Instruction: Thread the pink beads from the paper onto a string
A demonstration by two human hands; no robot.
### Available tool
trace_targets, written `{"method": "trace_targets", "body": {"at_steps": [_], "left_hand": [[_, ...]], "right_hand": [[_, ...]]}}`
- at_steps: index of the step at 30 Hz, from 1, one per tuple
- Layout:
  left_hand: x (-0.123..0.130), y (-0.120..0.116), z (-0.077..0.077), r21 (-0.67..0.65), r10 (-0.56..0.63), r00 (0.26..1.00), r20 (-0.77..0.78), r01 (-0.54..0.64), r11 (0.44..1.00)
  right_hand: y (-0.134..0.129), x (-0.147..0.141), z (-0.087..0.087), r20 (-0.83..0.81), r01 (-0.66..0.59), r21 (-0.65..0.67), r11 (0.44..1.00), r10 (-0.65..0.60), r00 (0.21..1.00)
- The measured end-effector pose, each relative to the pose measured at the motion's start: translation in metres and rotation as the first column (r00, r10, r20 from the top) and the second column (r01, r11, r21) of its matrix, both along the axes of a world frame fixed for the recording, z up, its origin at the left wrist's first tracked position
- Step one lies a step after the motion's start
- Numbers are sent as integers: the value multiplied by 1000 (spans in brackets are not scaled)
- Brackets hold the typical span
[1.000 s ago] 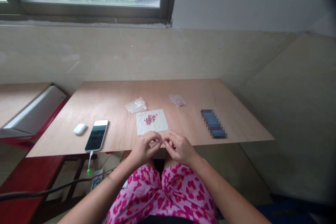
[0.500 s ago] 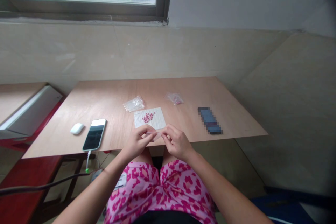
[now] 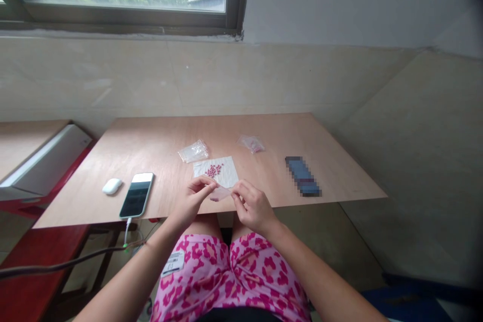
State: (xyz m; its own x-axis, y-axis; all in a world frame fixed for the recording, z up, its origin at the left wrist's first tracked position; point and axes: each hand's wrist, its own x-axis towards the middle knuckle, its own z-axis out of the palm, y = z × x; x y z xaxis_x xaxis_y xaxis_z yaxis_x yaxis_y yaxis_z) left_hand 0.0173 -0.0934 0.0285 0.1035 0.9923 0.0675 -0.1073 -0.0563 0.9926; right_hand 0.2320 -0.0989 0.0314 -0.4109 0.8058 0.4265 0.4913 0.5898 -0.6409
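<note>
Between my hands, at the table's front edge, a small clear plastic bag (image 3: 222,192) is stretched, with something reddish at its lower left. My left hand (image 3: 196,196) pinches its left side between thumb and fingers. The right side is pinched by my right hand (image 3: 251,204). Just beyond them a white sheet (image 3: 228,173) lies flat, bearing many small red beads (image 3: 214,170). Behind the sheet to the left lie clear plastic bags (image 3: 193,151); a clear bag with reddish pieces (image 3: 252,144) is behind it to the right.
On the wooden table (image 3: 158,133), a phone (image 3: 137,195) with a cable and a white earphone case (image 3: 112,186) lie at left. A dark, pixelated object (image 3: 303,176) lies at right. A red bench (image 3: 41,261) stands lower left.
My left hand has shifted slightly, its fingers higher on the bag. More of the bag now shows between my hands. The whole view has moved down slightly.
</note>
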Motion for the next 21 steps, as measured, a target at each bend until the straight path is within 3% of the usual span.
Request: {"method": "trace_targets", "body": {"at_steps": [4,8,16,21], "left_hand": [[-10,4,4,-42,89,994,57,-87,995],[-23,7,12,-11,163,982,-99,-165,986],[-9,3,-5,245,19,917,-397,86,966],[-13,4,-3,241,-64,920,-386,168,956]], "right_hand": [[1,5,-5,-21,20,-22,1000,-20,1000],[4,13,-6,-118,34,-94,995,-45,992],[1,10,-8,-125,-66,-195,979,42,991],[1,9,-13,-169,-125,-252,960,83,982]]}}
